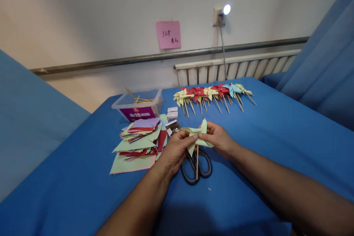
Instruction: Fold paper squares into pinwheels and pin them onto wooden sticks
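Note:
Between my hands is a pale green paper pinwheel (203,129) on a thin wooden stick (197,164) that points down toward me. My left hand (177,149) pinches its left side, thumb near the centre. On the other side my right hand (218,138) grips the paper with thumb and fingers. Black-handled scissors (206,169) lie on the table just below, their blades hidden under the hands and paper. Left of my left hand stands a small open box (172,126) with shiny metal pieces, too small to name.
Stacks of coloured paper (132,158) lie at the left, before a clear plastic box (157,105) holding sticks. Small white boxes (172,113) sit beside it. Several finished pinwheels (199,94) form a row at the back of the blue-covered table (262,136). Blue curtains (326,55) flank both sides.

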Available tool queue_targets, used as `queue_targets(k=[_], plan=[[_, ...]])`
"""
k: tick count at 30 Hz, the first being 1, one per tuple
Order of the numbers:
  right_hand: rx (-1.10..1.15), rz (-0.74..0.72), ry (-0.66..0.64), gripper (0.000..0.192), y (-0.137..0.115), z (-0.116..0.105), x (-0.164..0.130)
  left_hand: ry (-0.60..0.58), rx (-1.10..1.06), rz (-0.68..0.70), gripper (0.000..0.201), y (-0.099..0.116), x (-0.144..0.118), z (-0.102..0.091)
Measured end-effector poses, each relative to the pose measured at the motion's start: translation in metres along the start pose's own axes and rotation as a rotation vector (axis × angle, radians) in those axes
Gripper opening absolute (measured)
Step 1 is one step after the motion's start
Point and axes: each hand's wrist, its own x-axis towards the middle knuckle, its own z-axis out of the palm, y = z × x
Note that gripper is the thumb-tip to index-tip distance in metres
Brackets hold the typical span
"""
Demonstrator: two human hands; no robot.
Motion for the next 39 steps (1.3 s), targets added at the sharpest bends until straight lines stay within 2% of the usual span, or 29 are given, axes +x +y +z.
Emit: queue_targets(k=[5, 8, 13, 17, 20, 23, 27, 39], plan=[[-0.03, -0.012, 0.012, 0.04, 0.0, 0.005, -0.002, 0.007, -0.045, -0.002, 0.03, -0.002, 0.0, 0.002], [0.026, 0.008, 0.029, 0.035, -0.002, 0.005, -0.003, 0.011, -0.081, -0.009, 0.029, 0.001, 0.0, 0.003], [0.12, 0.144, 0.122, 0.025, -0.007, 0.005, -0.006, 0.129, -0.18, 0.089, 0.021, 0.01, 0.001, -0.002], [0.026, 0.285, -0.096, 0.028, -0.003, 0.014, -0.014, 0.164, -0.208, 0.188, 0.021, 0.015, 0.001, -0.006], [-0.051, 0.287, -0.214, 0.035, 0.005, 0.023, -0.019, 0.213, -0.206, 0.246, 0.023, 0.013, 0.0, -0.004], [-0.093, 0.246, -0.216, 0.035, 0.01, 0.026, -0.02, 0.242, -0.2, 0.269, 0.025, 0.009, -0.001, 0.0], [-0.144, 0.192, -0.172, 0.034, 0.011, 0.023, -0.018, 0.218, -0.197, 0.215, 0.027, 0.008, -0.002, 0.003], [-0.167, 0.196, -0.211, 0.035, 0.011, 0.02, -0.017, 0.191, -0.111, 0.233, 0.021, 0.011, -0.001, 0.0]])
